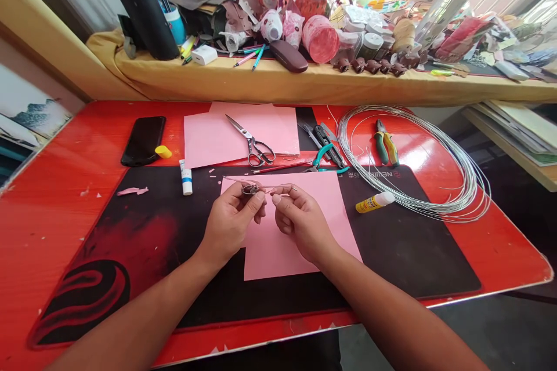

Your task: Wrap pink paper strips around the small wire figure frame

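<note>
My left hand (232,217) is closed, pinching a small piece of bent, looped wire (249,189) between thumb and forefinger. A thin straight length runs from it to my right hand (300,220), whose thumb and forefinger are pinched around that end. Both hands hover over a sheet of pink paper (300,255) on a black desk mat (400,255). Just beyond lie green-handled pliers (324,153) and scissors (250,142), the scissors resting on more pink paper (204,139).
At the right lie a large coil of silvery wire (461,168), yellow-green pliers (385,142) and a glue stick (375,202). On the left are a phone (143,139), a yellow cap (163,152) and a white-blue tube (186,178). Craft items crowd the ledge (261,84) behind.
</note>
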The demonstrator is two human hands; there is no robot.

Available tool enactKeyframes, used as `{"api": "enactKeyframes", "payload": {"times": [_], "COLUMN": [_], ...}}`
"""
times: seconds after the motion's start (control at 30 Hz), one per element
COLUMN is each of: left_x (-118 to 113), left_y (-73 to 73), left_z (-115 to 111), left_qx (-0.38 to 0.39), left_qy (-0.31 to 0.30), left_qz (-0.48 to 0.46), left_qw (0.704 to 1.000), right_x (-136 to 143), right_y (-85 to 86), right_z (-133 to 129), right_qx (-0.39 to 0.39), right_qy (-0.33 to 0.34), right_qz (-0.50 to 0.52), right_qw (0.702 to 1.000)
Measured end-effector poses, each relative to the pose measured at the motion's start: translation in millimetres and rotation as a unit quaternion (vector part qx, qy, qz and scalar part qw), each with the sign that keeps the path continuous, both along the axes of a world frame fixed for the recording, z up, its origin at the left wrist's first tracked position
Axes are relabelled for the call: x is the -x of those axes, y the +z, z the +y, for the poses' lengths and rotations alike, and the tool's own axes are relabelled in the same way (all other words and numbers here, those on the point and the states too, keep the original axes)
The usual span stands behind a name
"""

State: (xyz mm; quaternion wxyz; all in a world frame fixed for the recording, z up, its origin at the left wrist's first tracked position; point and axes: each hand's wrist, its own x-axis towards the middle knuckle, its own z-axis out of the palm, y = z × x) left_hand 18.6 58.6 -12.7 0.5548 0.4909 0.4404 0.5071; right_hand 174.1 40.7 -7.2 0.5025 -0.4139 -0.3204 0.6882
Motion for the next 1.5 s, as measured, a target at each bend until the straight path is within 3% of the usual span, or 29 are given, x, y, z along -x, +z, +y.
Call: {"api": "enactKeyframes", "payload": {"times": [0.53, 1.0, 1.5], "left_x": [-5.9, -0.6, 2.1], "left_y": [2.4, -0.2, -3.1], "left_z": [-3.5, -1.8, -2.6], "left_qx": [0.02, -0.005, -0.021], "left_qy": [-0.039, -0.009, -0.006], "left_qz": [0.026, 0.026, 0.049], "left_qw": [0.999, 1.0, 0.999], "right_x": [-0.6, -0.2, -1.6], "right_y": [-1.0, 2.7, 3.6], "right_z": [1.0, -0.1, 2.4], "right_qx": [0.001, 0.002, 0.003], "right_qy": [-0.024, 0.027, -0.017], "right_qz": [-0.001, -0.013, -0.013], "right_qw": [1.0, 1.0, 1.0]}}
